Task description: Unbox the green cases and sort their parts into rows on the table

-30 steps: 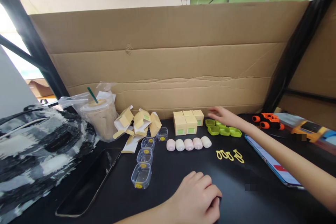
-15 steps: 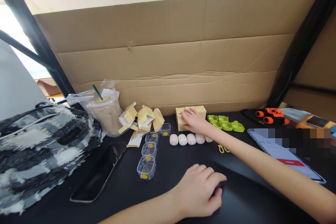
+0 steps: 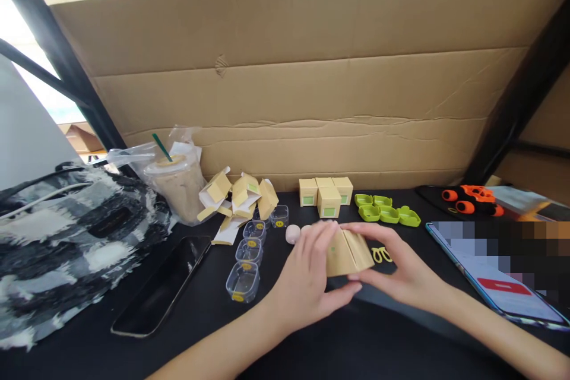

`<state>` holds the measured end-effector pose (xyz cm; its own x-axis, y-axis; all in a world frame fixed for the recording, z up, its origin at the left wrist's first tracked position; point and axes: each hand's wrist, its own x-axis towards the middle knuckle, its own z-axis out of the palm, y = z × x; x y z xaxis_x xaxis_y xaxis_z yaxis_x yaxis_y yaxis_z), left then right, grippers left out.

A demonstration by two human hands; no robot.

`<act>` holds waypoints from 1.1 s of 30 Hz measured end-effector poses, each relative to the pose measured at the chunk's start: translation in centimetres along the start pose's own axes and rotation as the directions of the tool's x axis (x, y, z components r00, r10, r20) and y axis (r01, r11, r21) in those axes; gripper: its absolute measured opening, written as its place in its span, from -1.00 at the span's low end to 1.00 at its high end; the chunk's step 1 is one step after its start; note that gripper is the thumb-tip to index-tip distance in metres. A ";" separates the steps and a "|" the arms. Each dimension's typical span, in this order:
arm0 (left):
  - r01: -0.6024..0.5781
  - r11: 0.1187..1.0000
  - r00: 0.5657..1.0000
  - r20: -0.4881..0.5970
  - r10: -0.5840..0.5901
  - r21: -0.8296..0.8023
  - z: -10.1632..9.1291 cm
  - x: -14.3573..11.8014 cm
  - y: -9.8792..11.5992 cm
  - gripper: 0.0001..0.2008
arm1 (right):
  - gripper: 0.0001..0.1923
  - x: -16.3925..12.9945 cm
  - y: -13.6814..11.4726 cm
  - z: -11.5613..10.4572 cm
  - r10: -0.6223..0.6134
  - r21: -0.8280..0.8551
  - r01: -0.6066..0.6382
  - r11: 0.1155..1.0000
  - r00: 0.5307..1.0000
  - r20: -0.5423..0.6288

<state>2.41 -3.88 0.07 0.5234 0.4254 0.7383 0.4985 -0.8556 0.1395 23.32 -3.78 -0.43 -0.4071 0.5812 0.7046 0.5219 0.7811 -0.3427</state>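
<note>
My left hand [image 3: 303, 279] and my right hand [image 3: 403, 267] both hold a small tan cardboard box [image 3: 348, 254] between them, tilted above the black table. The left fingers wrap its left side; the right thumb and fingers grip its right end. Behind it stand several like boxes [image 3: 328, 200], closed, with green labels. A row of pale rounded pieces [image 3: 293, 234] lies mostly hidden behind my left hand. Yellow loops [image 3: 382, 255] lie just beyond my right fingers, with several green cases [image 3: 389, 214] farther back.
Clear tubs [image 3: 243, 280] with yellow stickers line up at left, beside opened cartons [image 3: 244, 193]. A bagged iced drink [image 3: 176, 187], a dark phone [image 3: 162, 285] and a patterned bag [image 3: 89, 249] are farther left. At right are a lit phone [image 3: 499, 285] and an orange toy car [image 3: 474, 199].
My right hand has drawn back from the group of boxes with one box, now held near me. My left hand has moved up and closed on it too. The view has shifted slightly.
</note>
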 end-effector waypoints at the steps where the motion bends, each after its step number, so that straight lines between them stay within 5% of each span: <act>1: 0.015 0.999 0.997 0.075 -0.013 -0.030 0.1 0.0 -0.2 -0.25 | -0.40 -0.6 0.0 0.0 0.009 0.003 -0.009 1.000 1.000 0.003; 5: -0.004 0.999 0.974 0.226 -0.007 0.046 -0.1 0.1 -0.7 -0.38 | -0.37 -1.6 0.3 0.4 0.067 -0.029 -0.065 0.997 0.995 0.079; 12: 0.039 0.992 0.947 0.311 -0.075 0.119 -0.6 0.4 -0.8 -0.45 | -0.40 -1.7 0.3 1.1 0.048 -0.092 -0.039 0.995 0.994 0.098; 16: 0.088 0.982 0.955 0.265 -0.131 0.168 -0.8 0.4 -0.8 -0.48 | -0.43 -1.6 0.4 0.6 -0.003 -0.136 0.002 0.991 1.000 -0.008; 20: 0.148 0.968 0.943 0.267 -0.201 0.205 -0.9 0.5 -1.0 -0.38 | -0.58 -1.1 -0.2 -0.4 0.006 -0.008 -0.006 1.000 1.000 0.003; 26: 0.151 0.961 0.917 0.331 -0.224 0.230 -1.0 0.7 -1.3 -0.42 | -0.86 -0.8 -1.2 -0.5 -0.093 0.235 0.037 0.971 0.968 0.232; 33: 0.036 0.987 0.940 0.330 -0.086 0.154 -0.7 0.2 -1.4 -0.45 | -0.68 -1.8 -0.7 0.8 0.233 0.351 -0.335 0.875 0.925 0.302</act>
<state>1.28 -2.81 0.50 0.6774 0.5709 0.4639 0.6177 -0.7839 0.0629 23.04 -5.19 -1.97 -0.4814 0.7879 0.3841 0.3300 0.5689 -0.7533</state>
